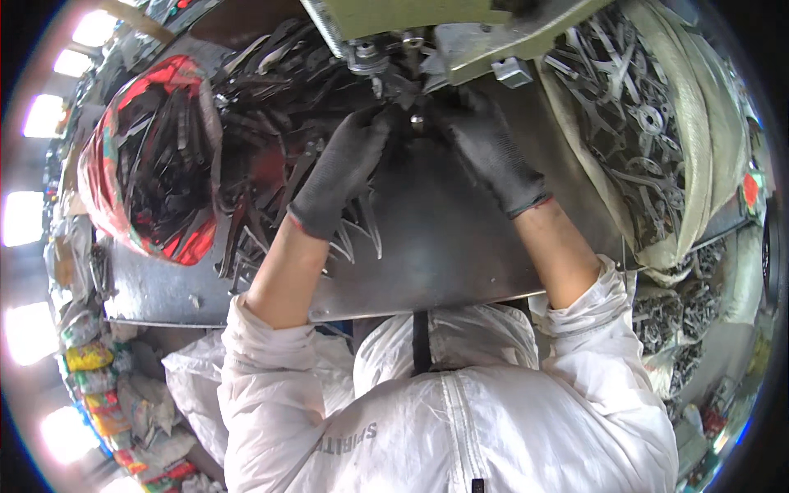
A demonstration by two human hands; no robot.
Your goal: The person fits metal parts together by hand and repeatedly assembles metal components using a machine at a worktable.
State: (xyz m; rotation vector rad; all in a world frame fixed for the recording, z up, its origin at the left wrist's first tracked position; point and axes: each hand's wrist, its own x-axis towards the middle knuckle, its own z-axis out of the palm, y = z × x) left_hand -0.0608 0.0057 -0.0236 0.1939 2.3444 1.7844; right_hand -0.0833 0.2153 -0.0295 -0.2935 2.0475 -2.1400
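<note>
Both my hands wear dark grey knitted gloves with red cuffs and reach under the head of a green machine [460, 49]. My left hand [349, 156] is closed, its fingertips beside a small shiny metal stud [417, 120] at the machine's working point. From the other side my right hand [493, 152] curls in toward the same spot, closed as well. Shadow hides the fingertips, so what they grip does not show. A heap of dark, curved metal pieces [246, 209] lies to the left of my left hand, some of them beneath its wrist.
A red-rimmed sack [193, 246] full of dark metal pieces stands at the left. On the right, a pale woven sack [699, 164] holds bare grey metal parts [649, 123]. The metal table's front edge [411, 308] runs close to my body. More grey parts [670, 316] lie low on the right.
</note>
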